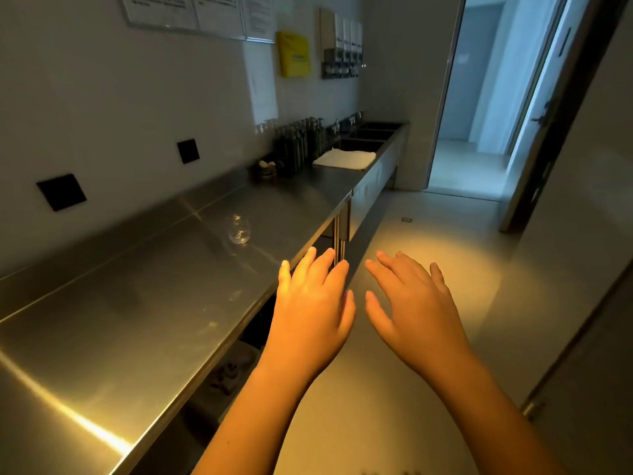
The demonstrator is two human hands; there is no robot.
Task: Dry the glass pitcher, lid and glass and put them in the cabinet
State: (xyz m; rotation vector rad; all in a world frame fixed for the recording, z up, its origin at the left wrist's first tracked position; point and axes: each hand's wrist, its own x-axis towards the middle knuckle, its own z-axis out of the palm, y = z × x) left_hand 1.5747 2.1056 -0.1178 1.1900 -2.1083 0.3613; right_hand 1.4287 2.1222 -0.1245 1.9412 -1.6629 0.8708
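I see a long brushed-steel tabletop (137, 286) running along the left wall, smooth and streaked with glare. The clear glass (238, 229) sits on it, beyond the hands, blurred. The left hand (310, 303) hovers at the tabletop's near edge, fingers straight, slightly spread, holding nothing. Far off lies a folded white cloth (344, 158). The right hand (411, 303) is over the pale floor (428, 228), fingers spread too.

Two hands: left hand (311, 303) at six o'clock, right hand (414, 303) at five. One glass (238, 229) at nine. One cloth (344, 158) at twelve. Three sinks (361, 144) at one. Two black plates (61, 192) on the wall, nine to ten. One yellow bag (293, 54) at twelve. Pump bottles (301, 138) (too clustered to count) at twelve.
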